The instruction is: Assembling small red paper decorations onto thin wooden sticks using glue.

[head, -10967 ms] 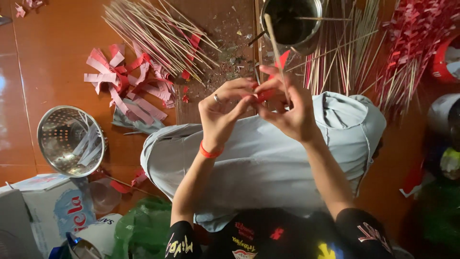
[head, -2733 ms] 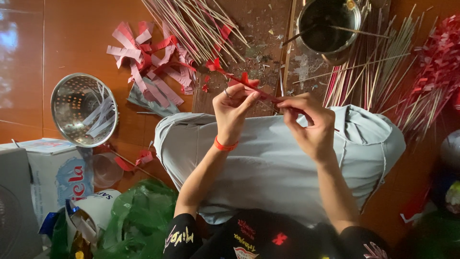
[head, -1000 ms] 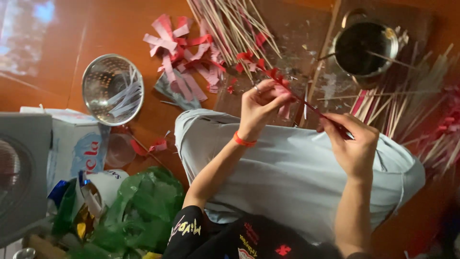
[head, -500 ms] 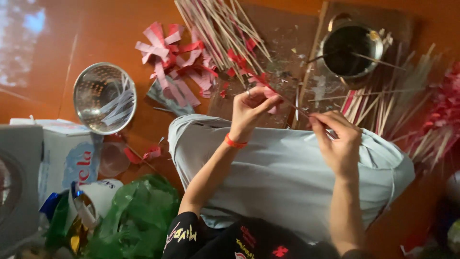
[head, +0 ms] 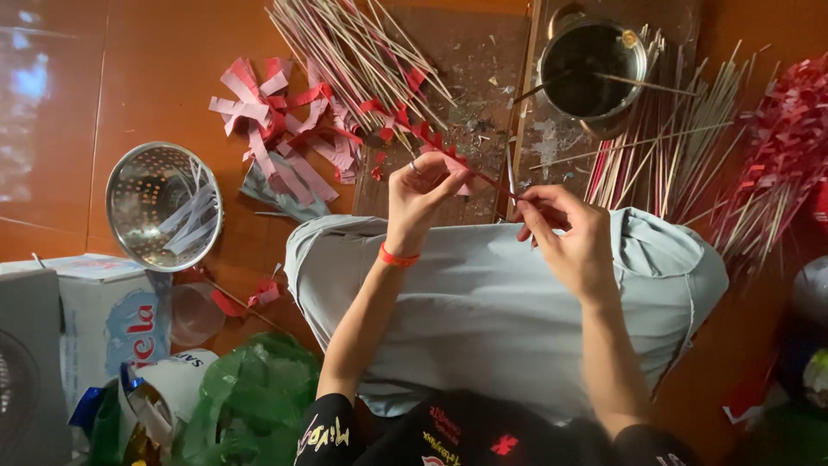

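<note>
My left hand (head: 421,192), with a red band at the wrist, pinches a thin stick wrapped in fringed red paper (head: 442,152) near its decorated end. My right hand (head: 565,233) grips the bare end of the same stick, just above my lap covered in light grey cloth (head: 492,311). The stick runs slanted between both hands over a dark stained board (head: 470,78).
A pile of bare sticks (head: 362,52) and cut red and pink paper strips (head: 276,121) lie at top left. A metal pot (head: 595,69) stands top centre, finished red-fringed sticks (head: 776,147) at right. A metal colander (head: 164,207), a carton (head: 95,319) and green bag (head: 250,406) sit left.
The view has shifted slightly. My right hand slid closer along the stick toward my left hand; both keep hold of the red-wrapped stick.
</note>
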